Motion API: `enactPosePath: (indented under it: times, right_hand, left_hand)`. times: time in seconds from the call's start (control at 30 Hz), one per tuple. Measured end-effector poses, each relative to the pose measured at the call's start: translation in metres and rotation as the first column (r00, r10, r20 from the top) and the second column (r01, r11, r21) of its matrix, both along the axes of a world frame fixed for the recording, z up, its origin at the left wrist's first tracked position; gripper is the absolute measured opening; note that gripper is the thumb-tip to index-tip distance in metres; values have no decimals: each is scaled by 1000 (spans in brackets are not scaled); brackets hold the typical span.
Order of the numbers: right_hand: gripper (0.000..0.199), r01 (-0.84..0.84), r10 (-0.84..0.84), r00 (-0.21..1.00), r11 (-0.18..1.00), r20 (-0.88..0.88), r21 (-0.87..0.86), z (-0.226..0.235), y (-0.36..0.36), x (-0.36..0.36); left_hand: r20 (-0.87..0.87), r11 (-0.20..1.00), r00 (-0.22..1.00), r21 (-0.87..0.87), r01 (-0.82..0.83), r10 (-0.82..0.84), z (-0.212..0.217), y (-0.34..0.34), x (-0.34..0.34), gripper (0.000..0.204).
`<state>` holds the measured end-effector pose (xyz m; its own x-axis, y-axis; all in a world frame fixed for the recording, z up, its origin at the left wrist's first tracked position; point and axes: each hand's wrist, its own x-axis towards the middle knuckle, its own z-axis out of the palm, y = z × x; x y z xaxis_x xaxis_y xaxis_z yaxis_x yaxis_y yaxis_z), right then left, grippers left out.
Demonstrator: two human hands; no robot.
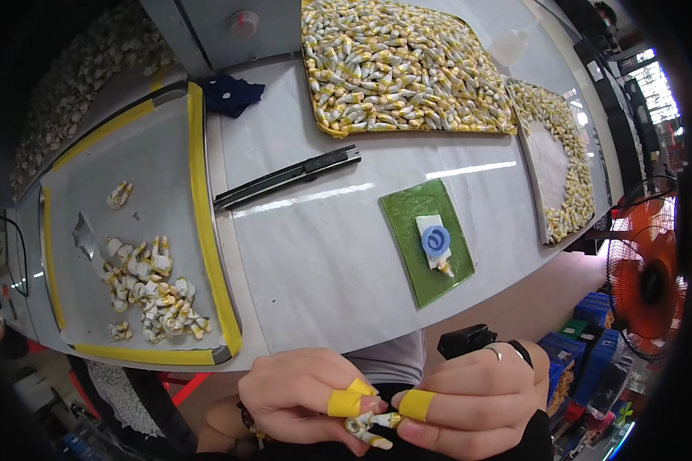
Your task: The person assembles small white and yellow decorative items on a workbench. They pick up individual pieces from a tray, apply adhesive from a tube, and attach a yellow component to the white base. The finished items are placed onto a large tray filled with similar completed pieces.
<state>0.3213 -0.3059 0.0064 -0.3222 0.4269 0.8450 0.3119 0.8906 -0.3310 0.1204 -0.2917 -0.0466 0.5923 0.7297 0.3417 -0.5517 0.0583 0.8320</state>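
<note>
My left hand (307, 396), with yellow tape round a finger, is closed in a pinch on a small branched white-and-yellow piece (370, 430). It has several stubby prongs with yellow bands and pale tips. My right hand (477, 396), also taped in yellow and wearing a ring, pinches one prong of this piece at its yellow end. Both hands are low in front of the table edge, fingertips almost meeting. Whether the prong is one with the rest or a separate part, I cannot tell.
A yellow-edged tray (196, 230) at left carries a heap of similar pieces (158, 300). A black utility knife (288, 178) lies mid-table. On a green pad (407, 253) sits a blue round cap (436, 240). Full trays of banded pieces (407, 69) stand behind; an orange fan (652, 284) is right.
</note>
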Motion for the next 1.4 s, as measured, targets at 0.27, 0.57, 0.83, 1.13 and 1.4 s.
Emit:
enactPosePath:
  times: [0.27, 0.57, 0.83, 1.13, 1.4]
  right_hand:
    - [18, -13, 121, 954, 932, 276, -362, 25, -13, 17]
    - [16, -75, 192, 974, 782, 124, -618, 28, -7, 13]
    - [13, -188, 309, 946, 771, 100, -608, 25, 0, 16]
    - [13, -200, 307, 949, 762, 72, -616, 24, 1, 13]
    - [14, -114, 235, 964, 784, 122, -611, 33, -6, 14]
  left_hand:
    - [-148, 986, 985, 158, -59, 83, 9, 3, 3, 38]
    - [-216, 855, 908, 467, -226, 358, 23, 4, 5, 30]
    - [-252, 852, 918, 503, -147, 307, 30, 10, -1, 24]
    - [-217, 832, 917, 524, -180, 335, 27, 9, 0, 22]
    - [-192, 863, 937, 476, -172, 292, 28, 7, 4, 23]
